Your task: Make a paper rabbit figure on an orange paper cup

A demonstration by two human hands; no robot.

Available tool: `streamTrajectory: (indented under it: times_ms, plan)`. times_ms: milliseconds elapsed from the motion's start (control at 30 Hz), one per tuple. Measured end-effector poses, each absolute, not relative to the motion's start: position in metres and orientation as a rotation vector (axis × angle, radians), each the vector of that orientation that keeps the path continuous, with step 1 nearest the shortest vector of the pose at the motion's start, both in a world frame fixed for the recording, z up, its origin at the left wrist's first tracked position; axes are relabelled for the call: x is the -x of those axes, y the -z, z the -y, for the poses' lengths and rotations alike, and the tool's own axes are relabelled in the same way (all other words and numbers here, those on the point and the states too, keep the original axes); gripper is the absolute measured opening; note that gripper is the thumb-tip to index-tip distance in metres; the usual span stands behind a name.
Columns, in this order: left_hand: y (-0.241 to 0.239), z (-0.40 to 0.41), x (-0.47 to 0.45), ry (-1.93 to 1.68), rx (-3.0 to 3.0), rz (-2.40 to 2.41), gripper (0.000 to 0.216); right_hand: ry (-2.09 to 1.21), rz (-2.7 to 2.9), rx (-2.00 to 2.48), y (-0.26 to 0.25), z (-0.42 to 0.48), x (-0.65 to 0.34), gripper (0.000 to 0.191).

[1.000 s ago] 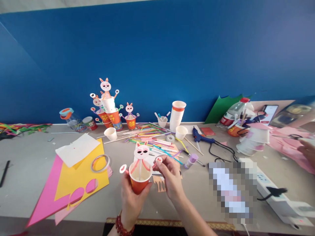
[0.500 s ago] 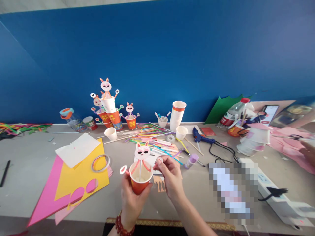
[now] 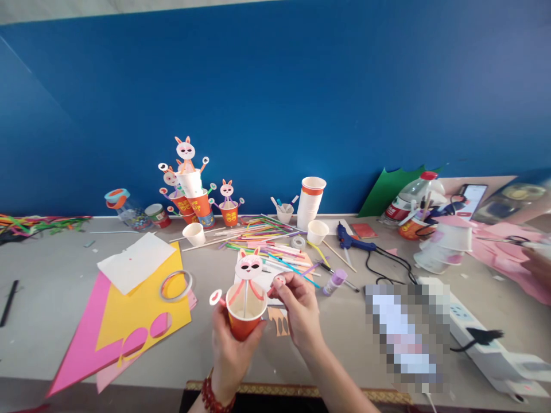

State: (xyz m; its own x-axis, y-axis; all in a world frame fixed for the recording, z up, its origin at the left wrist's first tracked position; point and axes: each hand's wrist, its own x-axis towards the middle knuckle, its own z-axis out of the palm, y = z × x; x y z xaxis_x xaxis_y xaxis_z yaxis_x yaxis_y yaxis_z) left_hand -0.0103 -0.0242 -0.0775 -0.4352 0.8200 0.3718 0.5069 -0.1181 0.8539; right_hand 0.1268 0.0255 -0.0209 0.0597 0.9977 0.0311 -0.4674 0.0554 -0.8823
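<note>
My left hand is wrapped round a red paper cup with a white inside, held upright near the table's front. A paper rabbit head with orange ears and dark eyes rises from the cup on a stick. Orange strip arms come over the rim, and a round white paw disc with a red mark sits at the left one's end. The fingertips of my right hand pinch the other paw disc, which they partly cover.
Several finished rabbit cups stand by the blue wall. Coloured sticks and pens lie mid-table. Yellow card is at left; a glue gun, glue stick and power strip are at right. Another person's hand shows at the right edge.
</note>
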Motion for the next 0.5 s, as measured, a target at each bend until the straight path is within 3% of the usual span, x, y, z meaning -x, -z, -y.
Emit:
streamTrajectory:
  times_ms: [500]
  plan:
    - [0.0761, 0.025, 0.0103, -1.574, -1.423, -1.868, 0.078, -1.329, 0.831, 0.848, 0.0197, -0.0262, -0.1268, 0.02]
